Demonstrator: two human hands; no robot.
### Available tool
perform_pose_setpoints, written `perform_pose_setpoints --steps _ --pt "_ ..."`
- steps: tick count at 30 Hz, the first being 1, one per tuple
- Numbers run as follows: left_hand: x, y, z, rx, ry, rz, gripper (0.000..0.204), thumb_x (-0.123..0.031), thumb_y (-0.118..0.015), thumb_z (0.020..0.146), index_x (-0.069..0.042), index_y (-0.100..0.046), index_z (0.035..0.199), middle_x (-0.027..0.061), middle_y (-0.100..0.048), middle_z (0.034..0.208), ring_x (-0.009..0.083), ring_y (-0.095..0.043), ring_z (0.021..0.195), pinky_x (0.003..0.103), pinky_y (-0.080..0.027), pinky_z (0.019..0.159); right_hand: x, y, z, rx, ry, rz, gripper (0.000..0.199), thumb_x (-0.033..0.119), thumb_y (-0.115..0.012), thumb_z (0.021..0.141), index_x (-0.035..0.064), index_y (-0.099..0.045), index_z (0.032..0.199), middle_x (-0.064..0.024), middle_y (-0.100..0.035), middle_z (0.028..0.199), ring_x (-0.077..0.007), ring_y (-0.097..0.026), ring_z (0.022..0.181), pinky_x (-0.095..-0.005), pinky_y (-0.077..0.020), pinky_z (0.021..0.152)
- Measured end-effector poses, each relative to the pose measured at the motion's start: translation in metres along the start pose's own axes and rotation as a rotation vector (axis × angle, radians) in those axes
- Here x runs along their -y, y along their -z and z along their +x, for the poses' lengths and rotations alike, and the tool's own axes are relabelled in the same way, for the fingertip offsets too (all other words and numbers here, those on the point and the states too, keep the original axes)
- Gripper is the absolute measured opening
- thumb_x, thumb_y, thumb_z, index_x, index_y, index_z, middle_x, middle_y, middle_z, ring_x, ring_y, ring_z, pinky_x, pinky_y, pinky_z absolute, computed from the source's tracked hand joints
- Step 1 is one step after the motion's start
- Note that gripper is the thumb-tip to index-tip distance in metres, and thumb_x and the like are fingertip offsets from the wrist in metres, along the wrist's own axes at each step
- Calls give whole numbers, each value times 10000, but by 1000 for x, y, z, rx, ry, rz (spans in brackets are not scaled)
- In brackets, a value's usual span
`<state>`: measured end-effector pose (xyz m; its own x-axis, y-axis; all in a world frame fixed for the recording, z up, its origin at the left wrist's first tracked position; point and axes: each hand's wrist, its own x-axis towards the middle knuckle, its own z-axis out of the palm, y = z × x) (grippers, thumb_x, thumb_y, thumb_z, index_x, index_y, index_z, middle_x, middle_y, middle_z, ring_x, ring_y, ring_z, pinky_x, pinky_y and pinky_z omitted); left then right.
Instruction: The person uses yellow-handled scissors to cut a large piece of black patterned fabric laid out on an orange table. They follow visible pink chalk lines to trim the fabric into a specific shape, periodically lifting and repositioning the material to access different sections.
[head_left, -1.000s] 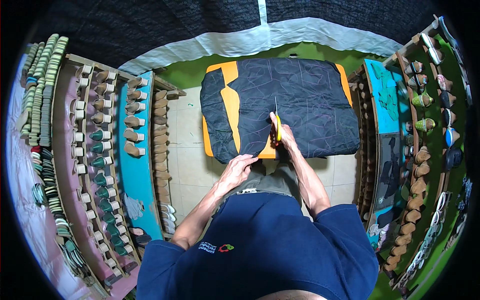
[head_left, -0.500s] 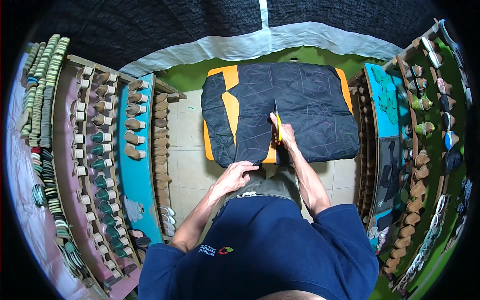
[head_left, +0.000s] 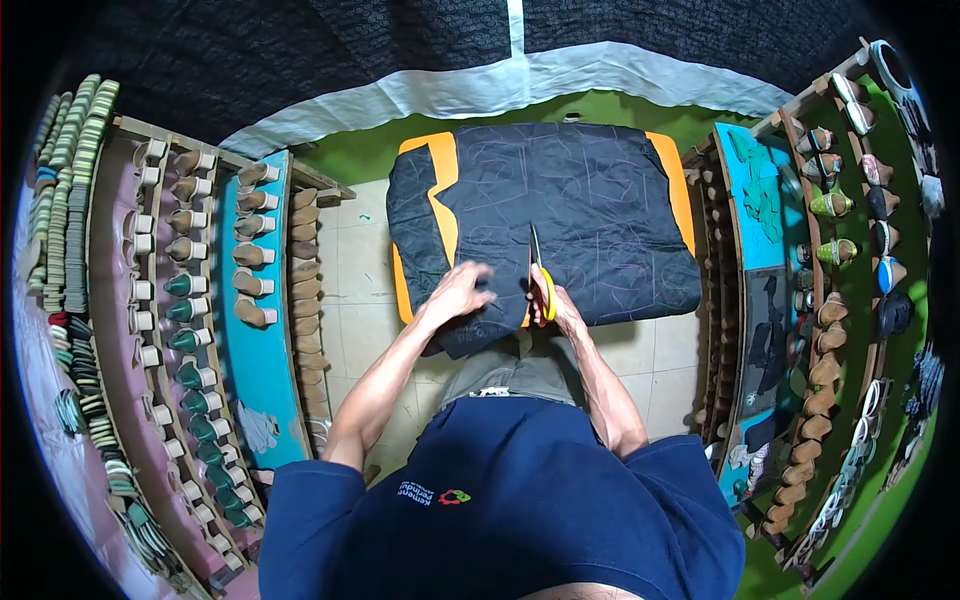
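Note:
A dark quilted fabric sheet [head_left: 590,215] marked with faint chalk outlines lies over an orange board [head_left: 440,165] in front of me. My right hand [head_left: 555,300] grips yellow-handled scissors [head_left: 538,275], their blades pointing away into the fabric near its front edge. My left hand [head_left: 458,292] lies flat with spread fingers on the fabric's near left corner, just left of the scissors. The fabric's front edge hangs toward my lap.
Wooden racks of shoe lasts [head_left: 190,290] and stacked soles [head_left: 70,200] line the left side. More racks with lasts and shoe parts [head_left: 830,300] stand on the right. A tiled floor [head_left: 350,280] shows beside the board, and a white sheet [head_left: 560,85] lies behind it.
My left hand moved up from the fabric's hanging edge onto its near left corner. The scissors stay at the same spot in the fabric.

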<state>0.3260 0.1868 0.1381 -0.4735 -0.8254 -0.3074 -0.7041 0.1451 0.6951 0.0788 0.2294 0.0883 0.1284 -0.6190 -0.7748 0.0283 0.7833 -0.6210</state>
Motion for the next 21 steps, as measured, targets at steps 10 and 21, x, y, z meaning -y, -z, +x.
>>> perform_pose_setpoints --steps 10,21 --pt "-22 -74 72 -40 337 14 1124 -218 -857 688 -76 -218 1602 263 -393 1443 475 -476 1289 517 -455 1065 25 17 20 71 -22 -120 820 853 -556 814 36 -617 852 -23 -512 621 -147 -537 506 -293 -468 483" --pt "-30 -63 47 -120 180 -234 716 -42 -617 761 88 -454 1446 360 -601 1232 487 -597 1148 483 -498 996 43 7 46 48 -11 68 795 827 -649 772 37 -600 851 -16 -511 630 -139 -539 502 -278 -479 490"
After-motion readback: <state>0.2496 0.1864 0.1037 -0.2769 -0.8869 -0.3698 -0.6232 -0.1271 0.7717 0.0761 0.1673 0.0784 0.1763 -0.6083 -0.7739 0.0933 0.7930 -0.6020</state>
